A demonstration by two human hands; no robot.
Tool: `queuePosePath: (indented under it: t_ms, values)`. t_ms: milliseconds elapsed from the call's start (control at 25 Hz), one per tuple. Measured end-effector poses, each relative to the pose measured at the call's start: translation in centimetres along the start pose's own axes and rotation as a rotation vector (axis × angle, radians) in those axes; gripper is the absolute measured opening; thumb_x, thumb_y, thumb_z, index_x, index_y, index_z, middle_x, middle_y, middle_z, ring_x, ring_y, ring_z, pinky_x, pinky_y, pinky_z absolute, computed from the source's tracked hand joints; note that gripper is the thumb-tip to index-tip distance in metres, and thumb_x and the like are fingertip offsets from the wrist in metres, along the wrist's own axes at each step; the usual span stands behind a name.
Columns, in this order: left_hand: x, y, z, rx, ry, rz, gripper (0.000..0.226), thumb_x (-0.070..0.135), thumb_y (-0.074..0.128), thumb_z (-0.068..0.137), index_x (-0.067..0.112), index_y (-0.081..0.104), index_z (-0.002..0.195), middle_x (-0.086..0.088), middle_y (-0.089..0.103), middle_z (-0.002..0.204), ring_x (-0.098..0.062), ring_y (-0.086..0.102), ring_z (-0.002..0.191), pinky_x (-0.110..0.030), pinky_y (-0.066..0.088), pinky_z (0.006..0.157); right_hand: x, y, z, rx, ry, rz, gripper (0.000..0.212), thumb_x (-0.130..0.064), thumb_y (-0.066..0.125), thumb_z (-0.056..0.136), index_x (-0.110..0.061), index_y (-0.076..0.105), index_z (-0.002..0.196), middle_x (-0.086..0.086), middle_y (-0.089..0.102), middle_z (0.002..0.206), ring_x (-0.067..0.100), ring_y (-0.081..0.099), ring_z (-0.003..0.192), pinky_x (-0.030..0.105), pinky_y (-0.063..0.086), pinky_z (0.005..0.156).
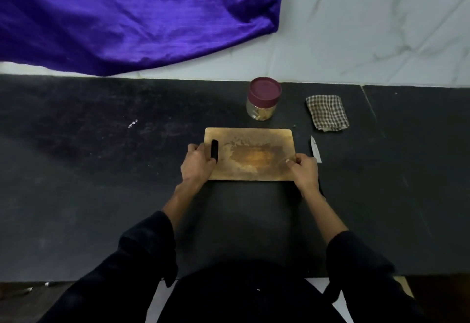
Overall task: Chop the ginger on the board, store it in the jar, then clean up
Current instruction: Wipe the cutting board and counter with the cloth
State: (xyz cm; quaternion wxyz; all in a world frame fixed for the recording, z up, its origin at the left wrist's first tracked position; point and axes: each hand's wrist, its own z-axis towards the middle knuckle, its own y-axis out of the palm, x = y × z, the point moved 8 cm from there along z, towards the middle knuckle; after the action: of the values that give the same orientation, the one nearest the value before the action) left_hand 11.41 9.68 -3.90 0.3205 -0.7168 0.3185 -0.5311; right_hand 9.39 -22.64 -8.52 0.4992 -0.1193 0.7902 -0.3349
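Observation:
A wooden chopping board [250,155] with a dark stain in its middle lies on the black counter [101,170]; no ginger shows on it. My left hand [197,163] grips its left end beside the slot handle, thumb on top. My right hand [304,172] grips the right end, thumb on the board. Behind the board stands a clear jar [263,101] with a maroon lid on, chopped ginger at its bottom. A knife [315,151] lies just right of the board, blade pointing away, its handle hidden under my right hand.
A folded checked cloth [327,116] lies right of the jar. Purple fabric [132,17] hangs over the white tiled wall at the back left. The counter's near edge runs close to my body.

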Motion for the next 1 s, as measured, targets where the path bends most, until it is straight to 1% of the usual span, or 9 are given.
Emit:
queuePosePath:
  t_ms: [120, 280, 400, 480, 640, 760, 800, 920, 1000]
  values:
    - [0.6, 0.9, -0.5, -0.003, 0.013, 0.002, 0.033, 0.023, 0.056, 0.089, 0.010, 0.051, 0.119, -0.008, 0.042, 0.122, -0.016, 0.046, 0.083, -0.034, 0.040, 0.071, 1.4, -0.3, 0.3, -0.010, 0.019, -0.009, 0.021, -0.035, 0.062, 0.084, -0.014, 0.062, 0.086, 0.017, 0.060, 0.100, 0.032, 0.056, 0.089, 0.039, 0.045, 0.078]
    - [1.0, 1.3, -1.1, -0.005, 0.024, 0.013, 0.034, 0.021, 0.056, 0.089, 0.009, 0.051, 0.120, -0.008, 0.042, 0.122, -0.018, 0.047, 0.084, -0.035, 0.041, 0.072, 3.2, -0.4, 0.7, -0.008, 0.056, -0.012, 0.041, -0.042, 0.060, 0.081, -0.009, 0.067, 0.105, 0.021, 0.061, 0.112, 0.039, 0.059, 0.103, 0.043, 0.047, 0.084]
    - [1.1, 1.5, -1.3, -0.011, 0.035, 0.035, 0.032, 0.022, 0.055, 0.090, 0.008, 0.050, 0.118, -0.009, 0.042, 0.122, -0.023, 0.051, 0.090, -0.036, 0.041, 0.073, 3.6, -0.3, 0.4, -0.017, 0.069, -0.013, 0.045, -0.043, 0.061, 0.080, -0.009, 0.067, 0.107, 0.021, 0.061, 0.113, 0.034, 0.057, 0.097, 0.038, 0.044, 0.079]
    - [1.2, 1.7, -1.3, -0.018, 0.045, 0.047, 0.032, 0.023, 0.055, 0.091, 0.008, 0.050, 0.119, -0.009, 0.041, 0.123, -0.022, 0.051, 0.090, -0.036, 0.041, 0.074, 3.8, -0.4, 0.3, -0.010, 0.074, -0.013, 0.047, -0.045, 0.061, 0.077, -0.010, 0.067, 0.109, 0.020, 0.062, 0.113, 0.036, 0.058, 0.100, 0.038, 0.045, 0.081]
    - [1.1, 2.0, -1.6, -0.008, 0.046, 0.057, 0.031, 0.028, 0.053, 0.092, 0.010, 0.050, 0.118, -0.007, 0.040, 0.121, -0.019, 0.049, 0.088, -0.036, 0.043, 0.074, 3.8, -0.7, 0.1, 0.007, 0.071, -0.044, 0.040, -0.039, 0.065, 0.082, -0.008, 0.067, 0.108, 0.018, 0.062, 0.110, 0.039, 0.060, 0.104, 0.045, 0.051, 0.089]
    - [1.2, 2.1, -1.7, -0.001, 0.056, 0.071, 0.032, 0.026, 0.054, 0.091, 0.010, 0.050, 0.118, -0.008, 0.040, 0.122, -0.023, 0.053, 0.094, -0.037, 0.045, 0.074, 3.2, -1.0, -0.3, 0.009, 0.060, -0.082, 0.032, -0.035, 0.066, 0.084, -0.005, 0.064, 0.098, 0.015, 0.059, 0.106, 0.037, 0.058, 0.098, 0.039, 0.048, 0.082]
    - [1.2, 2.1, -1.7, -0.001, 0.059, 0.072, 0.032, 0.025, 0.054, 0.091, 0.010, 0.050, 0.119, -0.008, 0.040, 0.122, -0.024, 0.053, 0.095, -0.036, 0.044, 0.073, 2.8, -1.1, -0.5, 0.010, 0.052, -0.097, 0.034, -0.033, 0.066, 0.086, -0.003, 0.064, 0.102, 0.017, 0.058, 0.109, 0.037, 0.058, 0.100, 0.039, 0.049, 0.084]
    - [1.2, 2.1, -1.8, -0.011, 0.065, 0.080, 0.035, 0.024, 0.054, 0.091, 0.010, 0.049, 0.123, -0.009, 0.039, 0.124, -0.025, 0.053, 0.100, -0.037, 0.045, 0.075, 1.9, -1.6, -1.2, 0.010, 0.021, -0.140, 0.038, -0.029, 0.065, 0.090, -0.002, 0.064, 0.117, 0.018, 0.051, 0.122, 0.037, 0.056, 0.110, 0.049, 0.050, 0.096]
    - [1.3, 2.1, -1.9, -0.014, 0.065, 0.080, 0.035, 0.024, 0.054, 0.092, 0.010, 0.048, 0.123, -0.009, 0.039, 0.125, -0.026, 0.053, 0.102, -0.040, 0.046, 0.080, 1.4, -1.8, -1.7, 0.005, 0.009, -0.157, 0.037, -0.026, 0.064, 0.092, -0.002, 0.062, 0.119, 0.017, 0.047, 0.126, 0.036, 0.053, 0.115, 0.047, 0.048, 0.099]
